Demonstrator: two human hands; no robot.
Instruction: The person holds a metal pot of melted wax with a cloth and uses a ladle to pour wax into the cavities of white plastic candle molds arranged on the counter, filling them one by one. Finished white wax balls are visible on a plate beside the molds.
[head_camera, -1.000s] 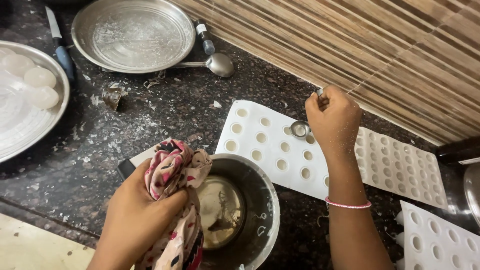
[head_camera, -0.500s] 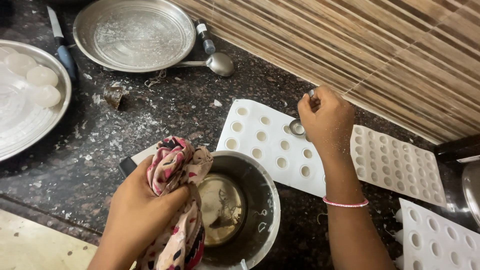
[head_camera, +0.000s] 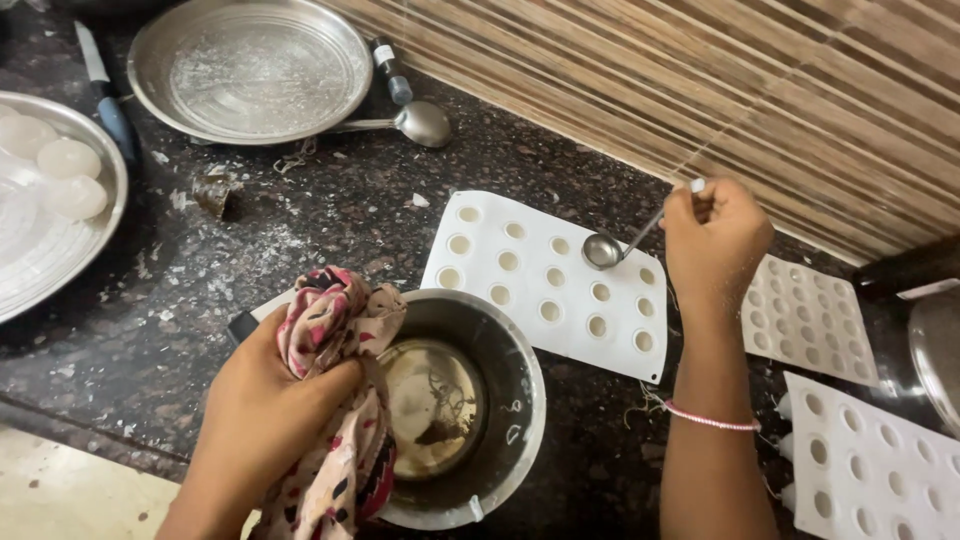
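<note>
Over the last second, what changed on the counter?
The right hand shifted slightly right along the white mould, lifting the small ladle so its bowl now shows clear of the hand, over the cavities. Nothing was grabbed or released. Unchanged: the left hand gripping the pot rim through the cloth; plates and other moulds in place.

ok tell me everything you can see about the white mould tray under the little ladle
The white mould tray is a flat rectangular sheet, probably silicone, with rows of small round cavities, most holding pale filling. It lies flat on the dark speckled counter, angled, its near edge beside the steel pot. The small ladle in the right hand hovers over it.
</note>
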